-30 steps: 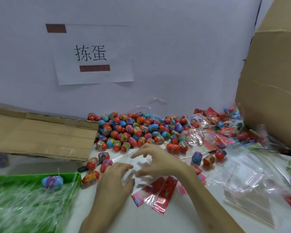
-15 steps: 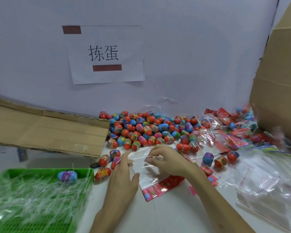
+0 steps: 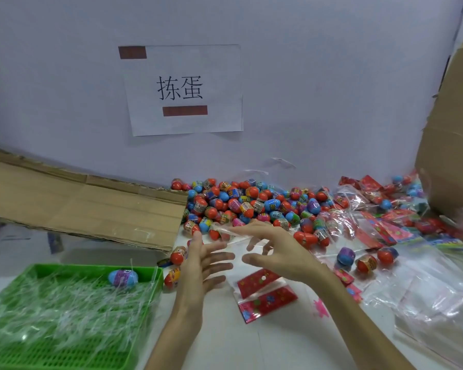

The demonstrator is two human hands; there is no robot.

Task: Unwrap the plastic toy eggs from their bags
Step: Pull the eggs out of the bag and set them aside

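Wall: a white paper sign [image 3: 183, 89] with black writing hangs on it, stuck on with brown tape.
Cardboard: a flat cardboard sheet [image 3: 91, 206] lies at the back left. A big cardboard box [image 3: 449, 145] stands at the far right.
Green tray [image 3: 91, 268]: it sits near the left on the desk [image 3: 225, 343]. It is full of thin clear plastic strips [image 3: 64, 303]. One blue and purple egg [image 3: 123, 279] lies at its back edge.
Empty bags [image 3: 425, 289]: a heap of clear ones on the right, with red packets [image 3: 380, 228] behind them.
In the way: the left hand hides part of two red eggs [image 3: 178, 255] beside the tray.
Egg pile [image 3: 251, 206]: lots of small red, blue and pink eggs heaped against the wall, just behind the hands.
Loose eggs [image 3: 366, 263]: three lie just right of the right hand.
Clear bag [image 3: 262, 289]: it is see-through with red picture strips at its near end. It lies between the two hands.
Left hand [image 3: 206, 260]: its fingers are straight and spread, beside the bag's left edge.
Right hand [image 3: 278, 249]: its fingers are loosely bent over the bag. It is blurry, so I cannot tell if it pinches the bag.
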